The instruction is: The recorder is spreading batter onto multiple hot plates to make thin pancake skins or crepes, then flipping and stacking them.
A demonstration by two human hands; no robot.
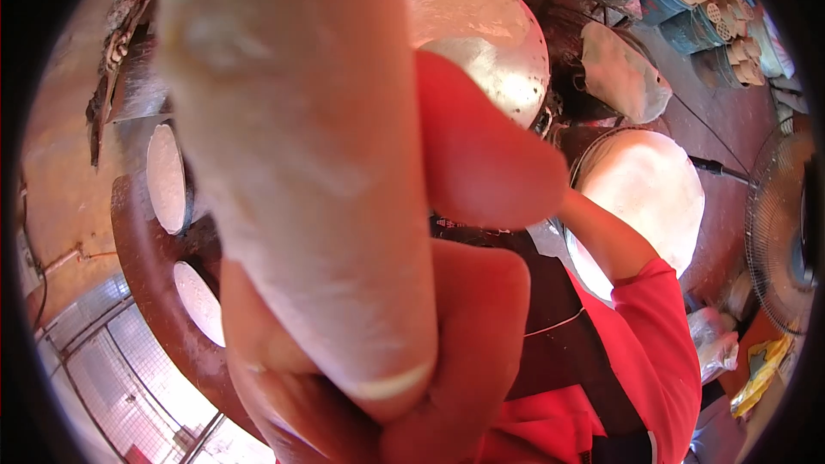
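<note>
Very close to the lens, large blurred fingers (309, 174) fill the middle of the view, one long finger pointing down with its nail at the lower end. Beside it a red-lit rounded digit (490, 154) sticks out to the right, and curled fingers (477, 335) show below. Which of my hands these belong to, I cannot tell. A bare forearm (606, 232) in a red sleeve (657, 309) comes from the right and disappears behind them; its hand is hidden. Behind the fingers is a round metal pan (515, 71), partly coated with a pale layer.
A round pale-topped container (644, 193) stands at right, near an electric fan (786, 232). Buckets (689, 29) with pierced cylindrical briquettes sit at upper right. Pale round tops (166, 179) line a dark curved surface (138, 232) at left. A yellow plastic bag (760, 377) lies lower right.
</note>
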